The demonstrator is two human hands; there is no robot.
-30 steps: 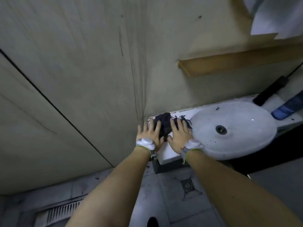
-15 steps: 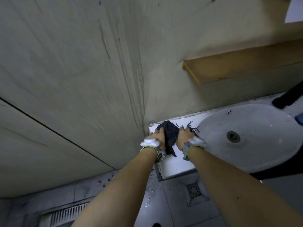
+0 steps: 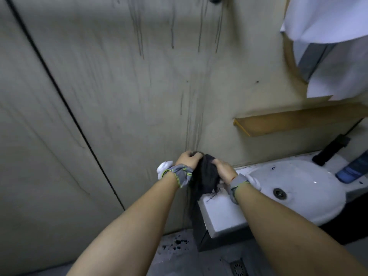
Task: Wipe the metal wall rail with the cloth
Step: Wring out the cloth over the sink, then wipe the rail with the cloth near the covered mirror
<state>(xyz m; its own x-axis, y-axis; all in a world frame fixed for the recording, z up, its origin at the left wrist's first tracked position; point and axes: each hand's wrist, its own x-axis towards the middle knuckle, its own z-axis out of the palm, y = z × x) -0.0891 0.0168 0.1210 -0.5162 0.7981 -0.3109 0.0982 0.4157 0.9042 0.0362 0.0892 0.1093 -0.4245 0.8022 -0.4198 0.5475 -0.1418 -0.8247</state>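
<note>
beside the white sink [image 3: 298, 196], left hand [image 3: 188, 158] and right hand [image 3: 224, 169] both clench the dark cloth [image 3: 206, 176], bunched between their fingers.

A dark, matt cloth [image 3: 205, 176] is seen bunched, its woven fabric limp, with loose frayed threads at the lower edge. The sink [image 3: 310, 200] is shown as glossy white ceramic, smooth, a highlight caught near its dull metal drain [image 3: 279, 193]. The wall [image 3: 119, 96] is rendered matt and greyish, streaked with dark run marks. A wooden shelf [image 3: 294, 122] is presented in a plain, unpolished yellow-brown finish. White fabric [image 3: 328, 18] is draped above, soft and matt. The floor [image 3: 179, 261] is seen as dull grey.
</note>
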